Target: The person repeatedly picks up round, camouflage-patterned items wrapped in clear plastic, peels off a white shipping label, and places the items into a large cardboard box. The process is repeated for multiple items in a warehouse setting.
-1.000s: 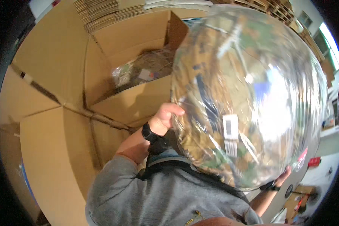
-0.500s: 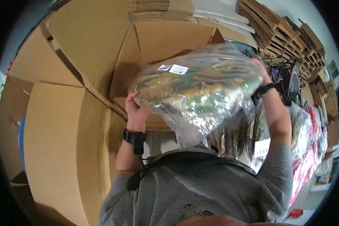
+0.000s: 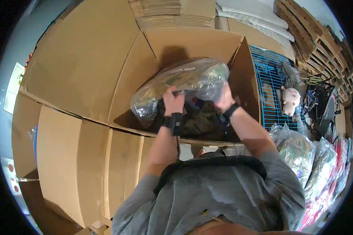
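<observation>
A camouflage bundle in a clear plastic bag (image 3: pixel 188 77) lies tilted inside a large open cardboard box (image 3: pixel 200 41). My left hand (image 3: pixel 172 102) is closed on the bag's near edge, left of its middle. At the bag's right end, my right hand (image 3: pixel 224 98) grips the plastic, its fingers partly hidden and slightly blurred. Below the bag, dark fabric items (image 3: pixel 202 122) show within the box; their exact kind cannot be told.
Tall cardboard boxes (image 3: pixel 59 156) stand on the left. A blue wire rack (image 3: pixel 268 90) adjoins the box on the right, near a pink plush toy (image 3: pixel 291 100). Bagged goods (image 3: pixel 298 152) lie at the near right; wooden pallets (image 3: pixel 313 43) are stacked at the far right.
The bagged camouflage bundle has gone down from in front of me into the open box. Both hands moved down with it and came closer together.
</observation>
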A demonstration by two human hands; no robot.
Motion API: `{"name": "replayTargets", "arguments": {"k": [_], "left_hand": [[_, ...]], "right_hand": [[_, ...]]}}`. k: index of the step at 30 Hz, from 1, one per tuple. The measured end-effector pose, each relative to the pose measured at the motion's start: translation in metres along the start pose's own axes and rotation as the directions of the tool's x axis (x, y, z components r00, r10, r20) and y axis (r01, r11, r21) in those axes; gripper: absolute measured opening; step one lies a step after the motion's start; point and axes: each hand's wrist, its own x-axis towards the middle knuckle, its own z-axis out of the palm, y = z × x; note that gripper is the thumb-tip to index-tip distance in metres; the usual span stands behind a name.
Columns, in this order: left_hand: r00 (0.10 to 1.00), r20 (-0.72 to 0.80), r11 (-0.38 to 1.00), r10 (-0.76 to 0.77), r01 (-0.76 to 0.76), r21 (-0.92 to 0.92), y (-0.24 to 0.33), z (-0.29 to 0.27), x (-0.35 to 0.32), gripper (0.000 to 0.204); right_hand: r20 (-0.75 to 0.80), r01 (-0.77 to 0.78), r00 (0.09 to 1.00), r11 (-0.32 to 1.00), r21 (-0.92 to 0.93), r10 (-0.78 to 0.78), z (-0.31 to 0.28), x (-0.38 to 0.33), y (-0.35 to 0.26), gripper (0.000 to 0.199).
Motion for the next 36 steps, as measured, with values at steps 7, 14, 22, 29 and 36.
{"name": "replayTargets", "arguments": {"k": [7, 14, 22, 29, 36], "left_hand": [[0.987, 0.126, 0.626, -0.102, -0.035, 0.779, -0.028, 0.031, -0.023, 0.038], [0.602, 0.505, 0.781, -0.618, 0.546, 0.304, -0.047, 0.041, -0.045, 0.053], [0.463, 0.444, 0.641, -0.768, 0.578, 0.506, 0.057, -0.036, -0.058, 0.043], [0.883, 0.314, 0.729, -0.349, 0.045, 0.683, 0.122, -0.075, -0.094, 0.040], [0.968, 0.230, 0.630, -0.101, -0.116, 0.768, 0.139, -0.123, -0.100, 0.040]], "right_hand": [[-0.272, -0.375, 0.916, 0.868, -0.325, 0.294, -0.050, 0.029, 0.046, 0.062], [0.064, 0.066, 0.976, 0.004, -0.998, -0.210, -0.245, 0.108, 0.081, 0.026], [0.374, 0.402, 0.915, -0.393, -0.827, 0.150, -0.103, 0.052, 0.048, 0.030], [-0.539, -0.550, 0.829, 0.384, -0.741, 0.147, -0.248, 0.053, 0.031, 0.062], [-0.821, -0.767, 0.567, 0.412, -0.492, 0.074, -0.245, 0.094, 0.015, 0.065]]}}
